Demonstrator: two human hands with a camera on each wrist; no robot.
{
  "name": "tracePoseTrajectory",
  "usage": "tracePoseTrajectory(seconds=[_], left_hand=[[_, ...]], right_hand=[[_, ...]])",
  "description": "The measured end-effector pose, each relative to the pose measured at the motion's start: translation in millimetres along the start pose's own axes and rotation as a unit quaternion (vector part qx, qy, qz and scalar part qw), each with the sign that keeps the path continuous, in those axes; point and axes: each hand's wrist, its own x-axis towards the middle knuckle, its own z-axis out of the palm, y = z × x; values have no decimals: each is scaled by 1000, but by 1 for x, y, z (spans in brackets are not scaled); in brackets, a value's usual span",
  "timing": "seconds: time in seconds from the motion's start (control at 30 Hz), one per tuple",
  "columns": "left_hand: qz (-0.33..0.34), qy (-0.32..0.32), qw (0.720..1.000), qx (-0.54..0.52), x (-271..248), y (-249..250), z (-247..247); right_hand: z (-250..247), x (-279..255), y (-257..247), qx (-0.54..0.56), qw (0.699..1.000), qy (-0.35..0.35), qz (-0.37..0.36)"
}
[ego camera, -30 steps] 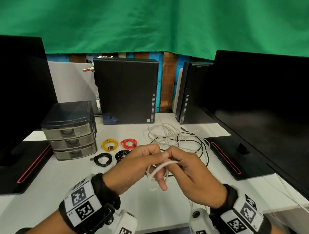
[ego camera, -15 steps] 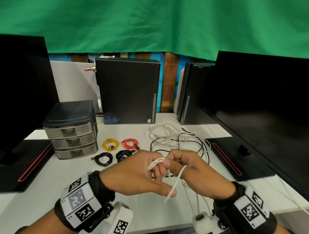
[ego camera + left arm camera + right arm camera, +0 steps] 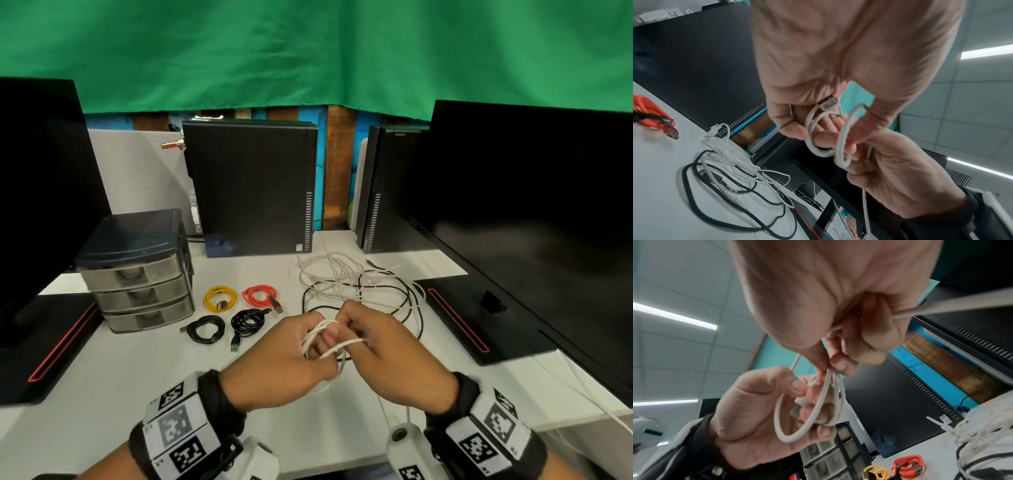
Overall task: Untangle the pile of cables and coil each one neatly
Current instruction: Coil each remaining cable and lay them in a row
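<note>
- At the far left of the desk (image 3: 120, 394) we see a three-drawer organiser (image 3: 137, 274); we can read no label on it.
- Right of it lie four finished coils: yellow cable (image 3: 220, 299), red cable (image 3: 260, 296), and nearer, two black cables (image 3: 205, 329).
- Our left hand (image 3: 284, 359) has its fingers curled round a small coil of white cable (image 3: 337, 344), USB plug tucked inside the loops.
- Our right hand (image 3: 387, 356) pinches the same cable just beside it, feeding the next turn.
- We judge the cable light, limp and smooth: best held at the crossing of the loops, or they may spring apart.
- Far right of the hands, the tangled pile (image 3: 356, 284) of white and black leads rests on the desk.
- The wrist bands carry square coded markers; we see no readable brand anywhere.
</note>
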Motion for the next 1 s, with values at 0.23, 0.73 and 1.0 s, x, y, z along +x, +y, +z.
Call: tracePoseTrajectory(seconds=[0.23,0.73,1.0], left_hand=[[19,112,949,-293,-8,27,-8],[42,197,915,-348,-8,44,-67],[88,203,966,132,3,12,-53]], right_hand=[[-31,6,0,279,949,-131,59],[-2,8,16,213,973,-22,91],[14,-23,-51,136,983,-108,-57]])
